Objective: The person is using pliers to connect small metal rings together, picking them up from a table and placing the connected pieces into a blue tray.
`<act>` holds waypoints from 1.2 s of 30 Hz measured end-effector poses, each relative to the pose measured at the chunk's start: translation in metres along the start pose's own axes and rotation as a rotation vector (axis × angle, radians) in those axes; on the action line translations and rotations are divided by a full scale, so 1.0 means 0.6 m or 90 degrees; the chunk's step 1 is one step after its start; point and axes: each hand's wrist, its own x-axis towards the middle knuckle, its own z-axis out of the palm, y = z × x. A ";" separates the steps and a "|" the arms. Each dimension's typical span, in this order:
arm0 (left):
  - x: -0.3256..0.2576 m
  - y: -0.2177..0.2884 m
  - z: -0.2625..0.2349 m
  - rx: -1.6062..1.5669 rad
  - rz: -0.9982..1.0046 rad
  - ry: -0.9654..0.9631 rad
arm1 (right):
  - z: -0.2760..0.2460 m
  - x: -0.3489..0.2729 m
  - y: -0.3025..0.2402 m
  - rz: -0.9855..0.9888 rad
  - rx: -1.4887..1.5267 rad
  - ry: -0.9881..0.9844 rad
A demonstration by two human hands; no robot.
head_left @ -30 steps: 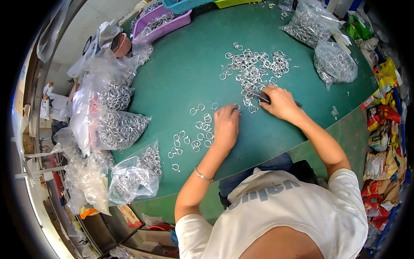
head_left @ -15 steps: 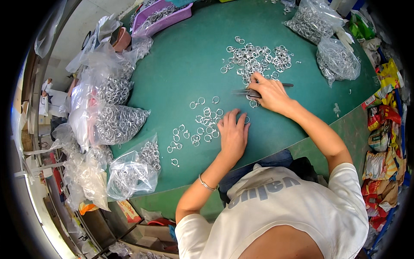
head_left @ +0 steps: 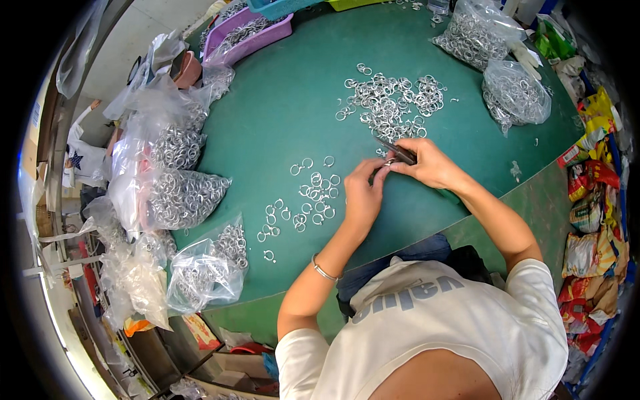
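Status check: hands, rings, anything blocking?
Left hand pinching a small ring at the fingertips. Right hand gripping dark pliers at that ring. Loose ring pile just beyond, nothing between.

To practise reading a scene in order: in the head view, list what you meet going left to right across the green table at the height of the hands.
Clear bag of metal rings → small scatter of loose rings → left hand → dark pliers → right hand → bare green table.
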 end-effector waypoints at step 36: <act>-0.043 0.067 -0.021 -0.111 -0.008 0.170 | 0.050 -0.097 -0.024 -0.137 -0.423 0.206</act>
